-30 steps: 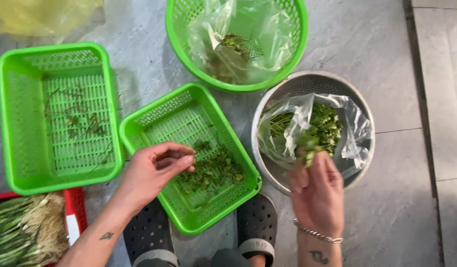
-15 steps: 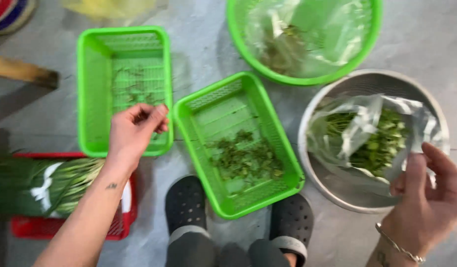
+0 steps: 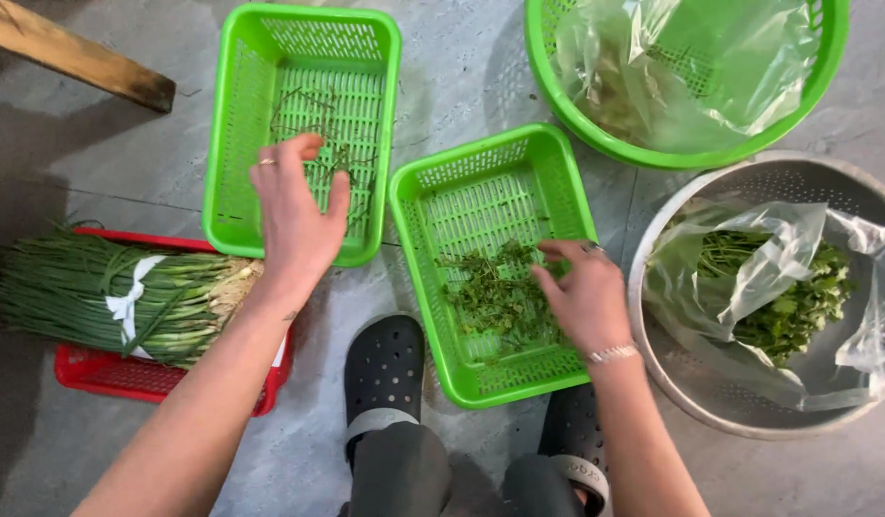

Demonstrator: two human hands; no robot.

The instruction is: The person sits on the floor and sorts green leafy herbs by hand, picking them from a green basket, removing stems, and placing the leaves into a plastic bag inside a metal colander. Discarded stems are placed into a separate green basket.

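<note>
My left hand (image 3: 294, 215) hovers over the near edge of a green rectangular basket (image 3: 234, 144) that holds a few thin green stems (image 3: 332, 124); its fingers are spread and nothing shows in them. My right hand (image 3: 584, 292) reaches into a second green rectangular basket (image 3: 418, 249) in front of me, fingertips touching a pile of leafy green herbs (image 3: 490, 292). Whether it grips any herbs is hidden.
A metal colander (image 3: 682, 378) at right holds a clear plastic bag of leafy greens (image 3: 796, 306). A round green basket (image 3: 576, 105) with a plastic bag sits at top right. A bundle of green onions (image 3: 88, 292) lies on a red tray (image 3: 126, 378). A wooden plank (image 3: 74, 57) is top left.
My left hand went from the middle basket over to the left basket and opened. My right hand left the bag in the colander and came to the herb pile.
</note>
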